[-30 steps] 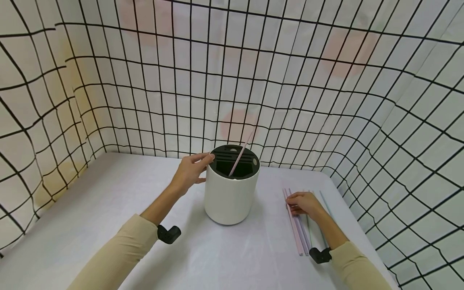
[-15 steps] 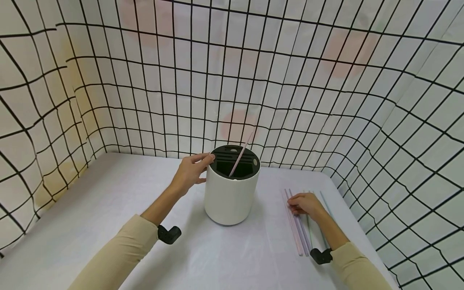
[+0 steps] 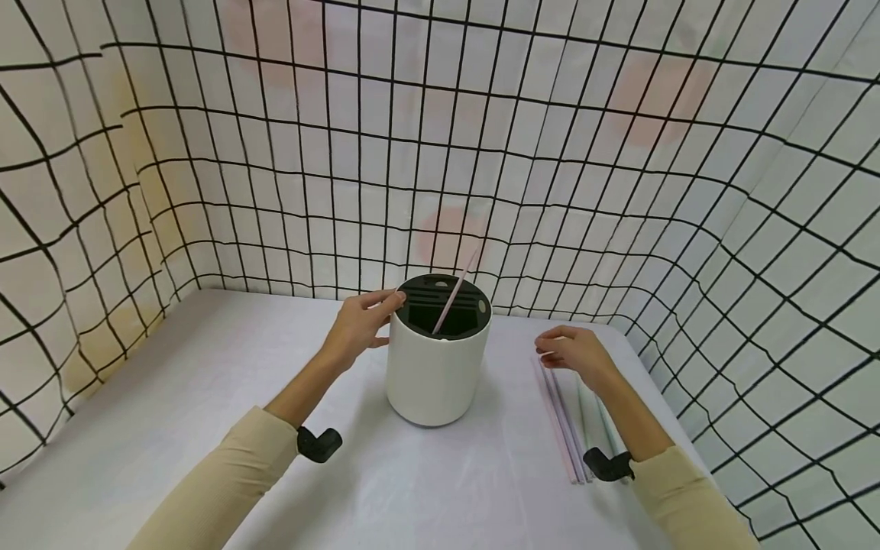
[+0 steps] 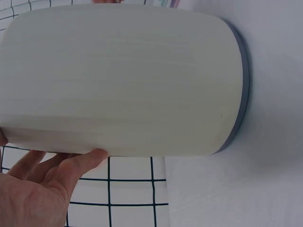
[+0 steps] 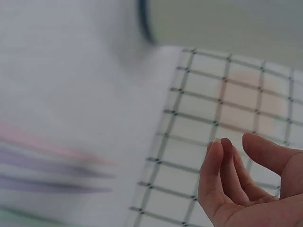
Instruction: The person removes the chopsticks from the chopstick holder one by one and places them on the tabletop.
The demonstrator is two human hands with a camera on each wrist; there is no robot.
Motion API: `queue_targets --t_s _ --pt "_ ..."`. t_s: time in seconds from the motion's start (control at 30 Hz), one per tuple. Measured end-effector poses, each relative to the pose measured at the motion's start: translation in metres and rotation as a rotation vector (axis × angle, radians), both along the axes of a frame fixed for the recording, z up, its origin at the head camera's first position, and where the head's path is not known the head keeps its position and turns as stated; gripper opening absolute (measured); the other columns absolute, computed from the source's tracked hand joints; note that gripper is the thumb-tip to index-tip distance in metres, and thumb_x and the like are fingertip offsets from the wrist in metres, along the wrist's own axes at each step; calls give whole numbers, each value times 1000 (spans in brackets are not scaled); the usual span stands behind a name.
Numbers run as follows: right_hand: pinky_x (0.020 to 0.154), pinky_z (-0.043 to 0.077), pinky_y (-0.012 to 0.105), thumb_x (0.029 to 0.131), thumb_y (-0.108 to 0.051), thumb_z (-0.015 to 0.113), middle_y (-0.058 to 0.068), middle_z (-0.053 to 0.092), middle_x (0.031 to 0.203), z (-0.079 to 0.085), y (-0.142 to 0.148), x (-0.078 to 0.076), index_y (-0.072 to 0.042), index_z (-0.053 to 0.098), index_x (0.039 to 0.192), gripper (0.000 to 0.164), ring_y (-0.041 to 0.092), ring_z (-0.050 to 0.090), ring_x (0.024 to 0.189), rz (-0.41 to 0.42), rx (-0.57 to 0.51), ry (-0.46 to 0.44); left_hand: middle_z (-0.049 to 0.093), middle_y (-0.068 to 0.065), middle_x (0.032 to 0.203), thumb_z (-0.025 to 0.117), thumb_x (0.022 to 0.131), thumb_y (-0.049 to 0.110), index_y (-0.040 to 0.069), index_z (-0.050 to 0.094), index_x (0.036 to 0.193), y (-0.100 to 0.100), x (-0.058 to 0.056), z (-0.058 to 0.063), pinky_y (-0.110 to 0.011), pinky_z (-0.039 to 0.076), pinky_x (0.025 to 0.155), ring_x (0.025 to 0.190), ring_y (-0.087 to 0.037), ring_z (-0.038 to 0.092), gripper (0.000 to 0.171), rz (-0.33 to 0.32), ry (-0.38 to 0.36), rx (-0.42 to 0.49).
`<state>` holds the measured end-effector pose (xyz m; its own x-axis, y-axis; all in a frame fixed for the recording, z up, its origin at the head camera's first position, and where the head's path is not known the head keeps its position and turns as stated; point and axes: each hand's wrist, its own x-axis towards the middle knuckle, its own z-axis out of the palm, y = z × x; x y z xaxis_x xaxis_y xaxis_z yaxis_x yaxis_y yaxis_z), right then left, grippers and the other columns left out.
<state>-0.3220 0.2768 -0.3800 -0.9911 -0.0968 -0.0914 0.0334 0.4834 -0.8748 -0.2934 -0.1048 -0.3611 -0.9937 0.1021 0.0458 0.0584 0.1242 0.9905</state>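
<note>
A white cylindrical holder (image 3: 438, 382) with a black slotted top (image 3: 445, 284) stands upright on the table. One pale pink straw (image 3: 454, 299) leans in its large front opening. My left hand (image 3: 357, 328) grips the holder's left side at the rim; in the left wrist view, one fingertip of the left hand (image 4: 42, 189) touches the white wall. Above the far ends of several pastel straws (image 3: 560, 420) hovers my right hand (image 3: 577, 355). The right wrist view shows that right hand (image 5: 251, 184) with bent fingers, thumb apart, and nothing between them.
The loose straws, pink, purple (image 5: 52, 165), green (image 5: 28, 217) and bluish, lie side by side right of the holder, partly under my right forearm. A black wire grid (image 3: 330, 191) before white cloth encloses the white table (image 3: 440, 489) at the back and sides.
My right hand has lifted off the straws and moved up and away, toward the back of the table, leaving them lying there. The left hand and holder stay put.
</note>
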Motion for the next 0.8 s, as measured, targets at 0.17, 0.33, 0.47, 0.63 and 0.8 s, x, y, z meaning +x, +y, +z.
queue_targets --t_s 0.17,0.33,0.47,0.63,0.8 --pt "99 58 38 99 -33 68 16 70 121 46 -35 8 -2 65 124 40 15 73 94 42 6 54 60 -5 145 62 99 50 14 57 145 -1 0 0 -49 58 95 138 -30 54 58 1 -2 4" --pt "112 47 49 97 -35 70 14 70 123 81 -67 19 -8 66 124 39 20 73 101 77 -21 88 59 -6 146 62 99 50 14 58 144 -1 -1 0 -49 58 95 138 -30 53 58 -2 0 3" --pt "107 52 47 97 -28 70 16 70 122 98 -89 23 -4 66 124 37 25 72 102 158 -60 111 59 -5 146 62 99 50 14 58 144 -1 -1 0 -49 58 96 138 -30 53 57 -4 2 7" --pt "103 56 42 99 -23 68 18 68 124 105 -111 25 -1 66 125 34 31 71 106 225 -54 120 59 -5 146 62 99 49 14 58 144 0 -1 1 -49 58 95 139 -30 53 57 -5 4 9" --pt "101 57 41 97 -21 70 18 70 125 105 -126 23 -1 66 125 34 33 71 108 238 -38 98 58 -5 147 62 100 48 14 57 145 0 0 1 -49 58 96 140 -31 52 57 -12 1 13"
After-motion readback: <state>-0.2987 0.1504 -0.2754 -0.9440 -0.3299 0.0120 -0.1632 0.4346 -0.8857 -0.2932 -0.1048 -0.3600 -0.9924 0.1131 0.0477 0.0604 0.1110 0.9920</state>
